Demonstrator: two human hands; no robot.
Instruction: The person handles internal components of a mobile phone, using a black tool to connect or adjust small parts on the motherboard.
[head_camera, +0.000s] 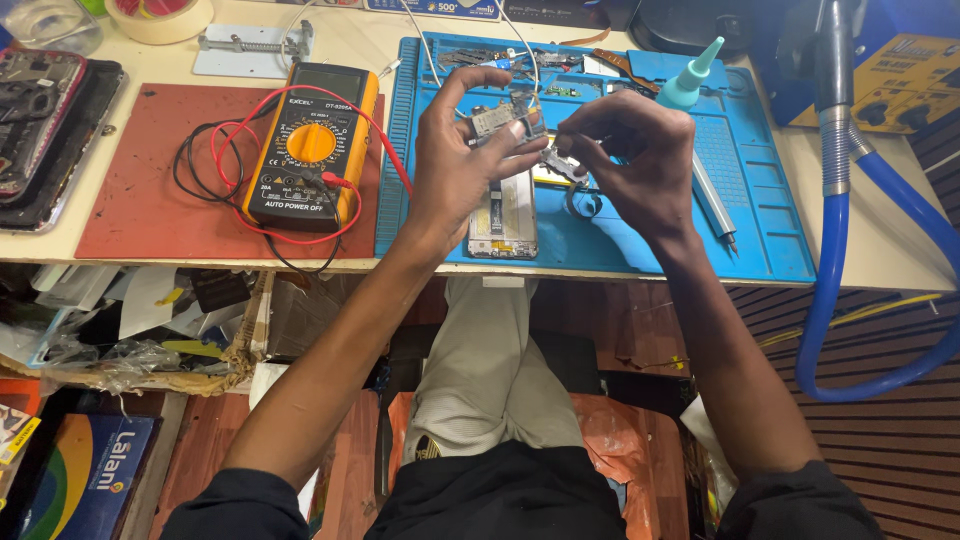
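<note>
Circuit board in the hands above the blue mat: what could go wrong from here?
The board is pinched only by the left hand fingertips; it could slip onto the open phone below. The right hand works a small metal part that might drop and get lost. The meter leads lie close by and could snag.

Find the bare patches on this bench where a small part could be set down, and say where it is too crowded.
Free: the blue mat's right side beyond the metal tool, and the red mat left of the multimeter. Crowded: the blue mat's top edge, and under the left hand and right hand, above the opened phone.
</note>
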